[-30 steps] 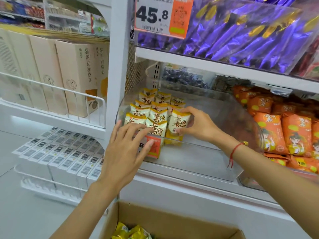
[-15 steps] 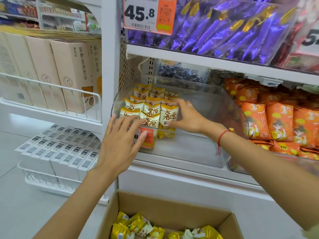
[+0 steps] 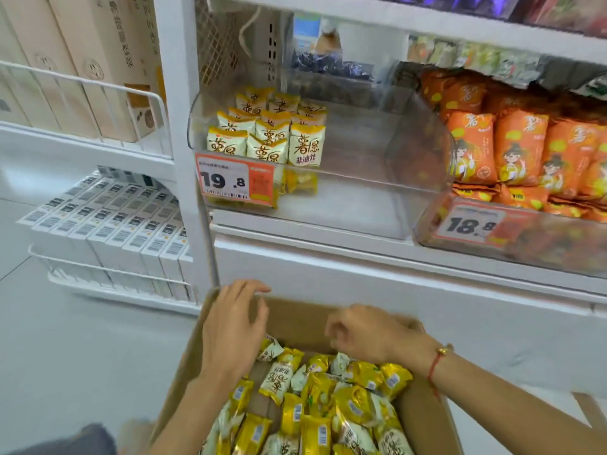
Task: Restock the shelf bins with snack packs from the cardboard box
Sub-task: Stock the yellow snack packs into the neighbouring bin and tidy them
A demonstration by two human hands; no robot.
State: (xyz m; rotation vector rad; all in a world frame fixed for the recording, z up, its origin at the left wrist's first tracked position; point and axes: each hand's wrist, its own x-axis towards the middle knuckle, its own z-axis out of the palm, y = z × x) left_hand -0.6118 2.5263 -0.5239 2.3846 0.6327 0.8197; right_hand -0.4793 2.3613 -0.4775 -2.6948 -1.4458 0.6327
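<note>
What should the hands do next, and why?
Probably dip both hands, left hand and right hand, into the cardboard box and take yellow snack packs: both hover over them holding nothing, and the clear bin has bare room on its right.

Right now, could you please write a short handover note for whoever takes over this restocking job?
Left hand: open, fingers spread, over the far left corner of the cardboard box, holding nothing.
Right hand: over the box, fingers loosely curled and blurred; no pack visibly held.
Box: plenty of yellow snack packs lie loose inside.
Clear bin: upright yellow packs stand in rows at its left side, behind the 19.8 price tag.
Left to do: the bin's right part is bare; fill it from the box. The orange packs next door look well stocked.
</note>
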